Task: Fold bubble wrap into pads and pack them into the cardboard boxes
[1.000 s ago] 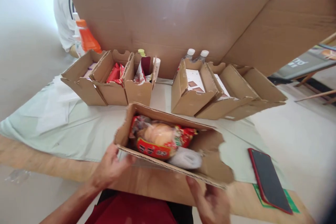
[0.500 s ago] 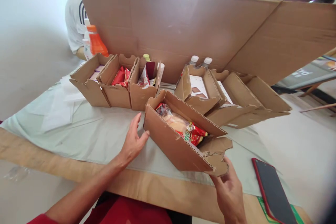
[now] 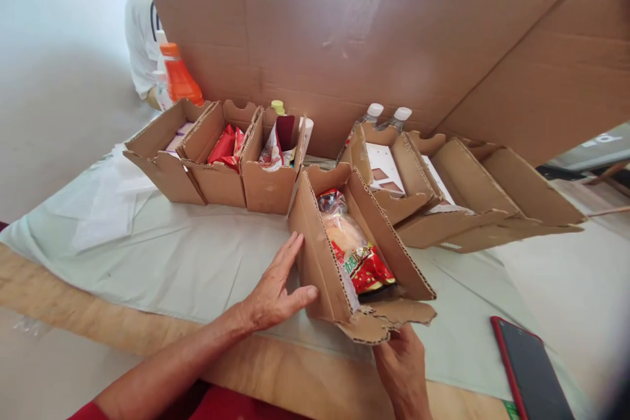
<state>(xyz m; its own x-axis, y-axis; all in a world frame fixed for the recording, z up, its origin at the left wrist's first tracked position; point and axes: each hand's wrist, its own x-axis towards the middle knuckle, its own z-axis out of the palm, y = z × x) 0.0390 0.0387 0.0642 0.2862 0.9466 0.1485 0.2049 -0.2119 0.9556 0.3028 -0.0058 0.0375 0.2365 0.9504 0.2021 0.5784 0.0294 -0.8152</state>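
Observation:
A narrow cardboard box (image 3: 319, 256) lies on the pale green cloth (image 3: 197, 256) in front of me, its long side running away from me. Inside it are a bun in a clear and red wrapper (image 3: 352, 246) and something white beneath. My left hand (image 3: 275, 289) rests flat and open against the box's left wall. My right hand (image 3: 401, 367) holds the torn near flap of the box from below, fingers closed on it.
Three open boxes (image 3: 211, 164) with red packets stand back left, and more boxes (image 3: 443, 190) back right. An orange bottle (image 3: 178, 75), two capped bottles (image 3: 386, 115), a tall cardboard screen (image 3: 374, 39), a red phone (image 3: 534, 371), and a person in white behind the screen.
The box has turned from lying across me to pointing away and slid toward the row of boxes. My left hand now lies against its left wall; my right hand stays at the near end.

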